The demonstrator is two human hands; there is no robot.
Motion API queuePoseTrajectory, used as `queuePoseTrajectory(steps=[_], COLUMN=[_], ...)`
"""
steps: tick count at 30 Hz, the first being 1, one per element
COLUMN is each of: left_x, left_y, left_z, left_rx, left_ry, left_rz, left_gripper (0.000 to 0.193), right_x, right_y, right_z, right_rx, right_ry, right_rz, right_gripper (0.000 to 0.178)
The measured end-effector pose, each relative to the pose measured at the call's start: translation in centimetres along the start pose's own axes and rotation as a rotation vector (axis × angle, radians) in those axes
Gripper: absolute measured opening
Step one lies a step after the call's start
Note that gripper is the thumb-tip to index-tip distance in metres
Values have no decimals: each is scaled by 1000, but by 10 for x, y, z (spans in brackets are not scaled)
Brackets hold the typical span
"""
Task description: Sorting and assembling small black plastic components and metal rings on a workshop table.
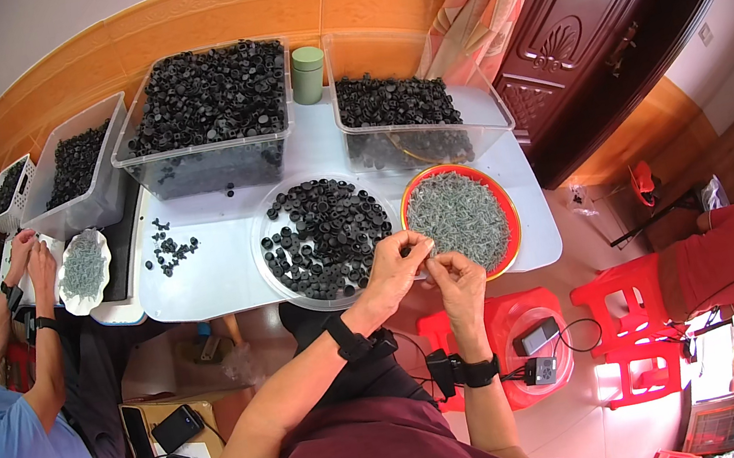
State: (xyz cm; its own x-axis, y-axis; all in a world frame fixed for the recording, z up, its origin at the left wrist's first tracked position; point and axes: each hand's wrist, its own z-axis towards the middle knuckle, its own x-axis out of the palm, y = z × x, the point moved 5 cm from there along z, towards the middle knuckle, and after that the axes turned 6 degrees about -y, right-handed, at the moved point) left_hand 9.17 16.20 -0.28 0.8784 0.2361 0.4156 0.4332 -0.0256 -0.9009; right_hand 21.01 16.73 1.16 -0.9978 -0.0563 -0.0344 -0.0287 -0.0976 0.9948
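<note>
My left hand [396, 271] and my right hand [459, 283] meet at the near edge of the red bowl [514, 222]. Both have thumb and fingers pinched together, their tips almost touching. Whatever lies between them is too small to make out. The bowl is full of small, thin, greyish translucent pieces [454, 214]. To its left stands a round clear tray [257, 247] with many small black plastic caps [328, 230] spread in it. My left forearm crosses in front of this tray.
Clear bins [210, 163] of black parts line the table's back, beside a green canister [308, 76]. Loose black pieces [171, 249] lie left. A co-worker's hands [32, 256] work above a white dish [99, 298]. Red stools [627, 302] and cabled devices [541, 368] stand right.
</note>
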Motion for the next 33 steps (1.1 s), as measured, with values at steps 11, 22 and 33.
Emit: queuePoseTrajectory(steps=[11,22,33], left_x=[-1,-4,-7], left_y=[-3,-3,-5], left_z=[3,3,4], left_rx=[-149,-86,-85], left_ry=[103,83,-25], left_rz=[-147,-20,-18], left_gripper=[19,19,15], right_x=[0,4,3], right_y=[3,-5,2], right_z=[4,5,3], right_rx=[16,158,-63], right_ry=[2,80,-27], right_rz=[-48,146,-65], right_gripper=[10,13,8])
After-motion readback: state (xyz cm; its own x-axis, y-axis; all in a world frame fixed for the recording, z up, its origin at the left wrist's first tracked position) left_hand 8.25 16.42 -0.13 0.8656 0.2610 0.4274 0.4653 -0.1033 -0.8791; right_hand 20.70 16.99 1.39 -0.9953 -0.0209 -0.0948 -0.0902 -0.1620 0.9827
